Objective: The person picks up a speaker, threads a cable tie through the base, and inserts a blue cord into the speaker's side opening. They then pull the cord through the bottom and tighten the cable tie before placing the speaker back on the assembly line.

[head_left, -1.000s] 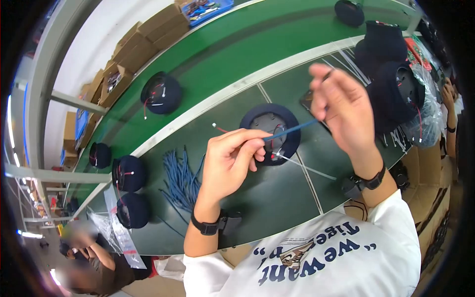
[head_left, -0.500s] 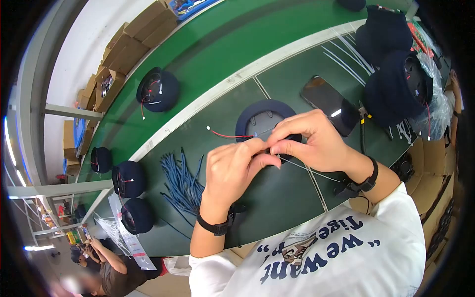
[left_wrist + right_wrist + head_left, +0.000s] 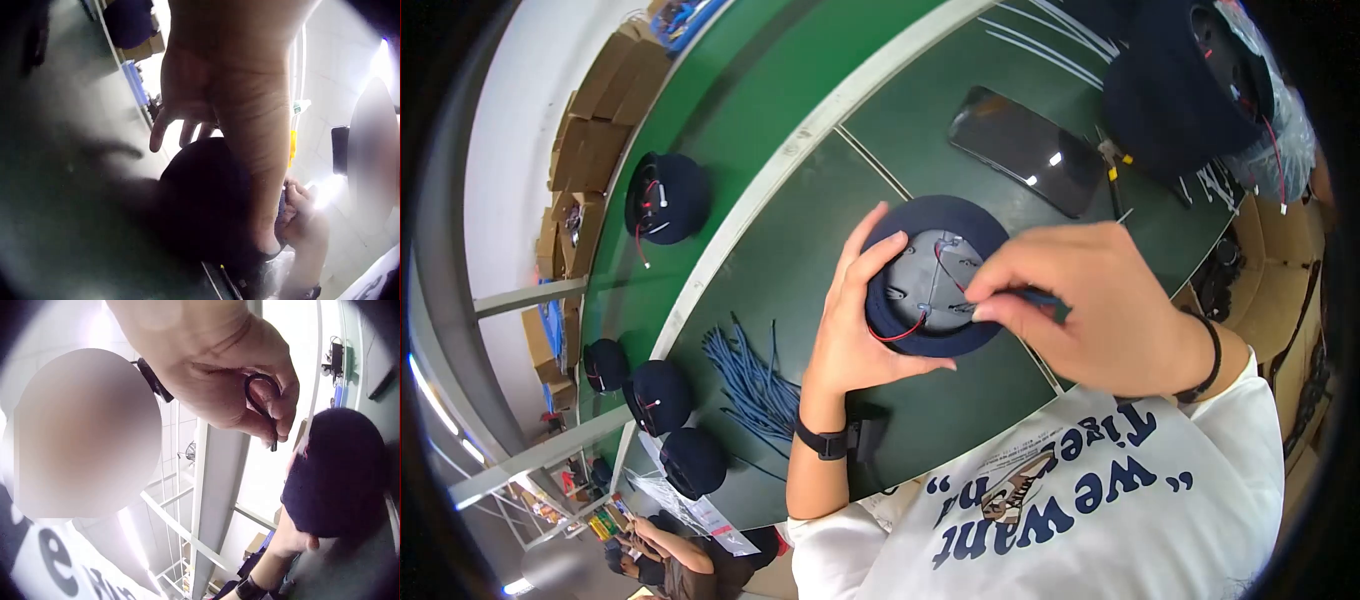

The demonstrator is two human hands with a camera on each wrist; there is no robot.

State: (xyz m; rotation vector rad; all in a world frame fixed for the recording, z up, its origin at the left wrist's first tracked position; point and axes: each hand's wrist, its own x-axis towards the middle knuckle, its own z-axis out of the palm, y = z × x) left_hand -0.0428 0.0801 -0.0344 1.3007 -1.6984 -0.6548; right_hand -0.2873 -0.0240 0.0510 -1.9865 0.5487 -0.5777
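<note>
A navy round housing (image 3: 940, 212) with a grey plastic inside (image 3: 920, 270) is tilted open side up in the head view. My left hand (image 3: 845, 320) grips it from the left, fingertips over the rim and thumb along the lower edge. A thin red wire (image 3: 900, 337) runs across the rim from the inside. My right hand (image 3: 1100, 310) pinches a dark blue cord (image 3: 253, 394), bent into a loop in the right wrist view. Its fingertips are at the housing's right side, over the grey inside. The housing's dark outer dome (image 3: 200, 187) shows under the left palm in the left wrist view.
A heap of blue cords (image 3: 750, 380) lies left of my left forearm. Beyond the housing are a black phone (image 3: 1030, 150), yellow-marked cutters (image 3: 1112, 170) and white cable ties (image 3: 1050, 45). More navy housings (image 3: 675, 200) stand at left; stacked ones (image 3: 1170, 100) stand at right.
My left hand has let go of the blue cord and now grips the housing, which is tilted. My right hand has moved right, keeping the cord. The head view has shifted.
</note>
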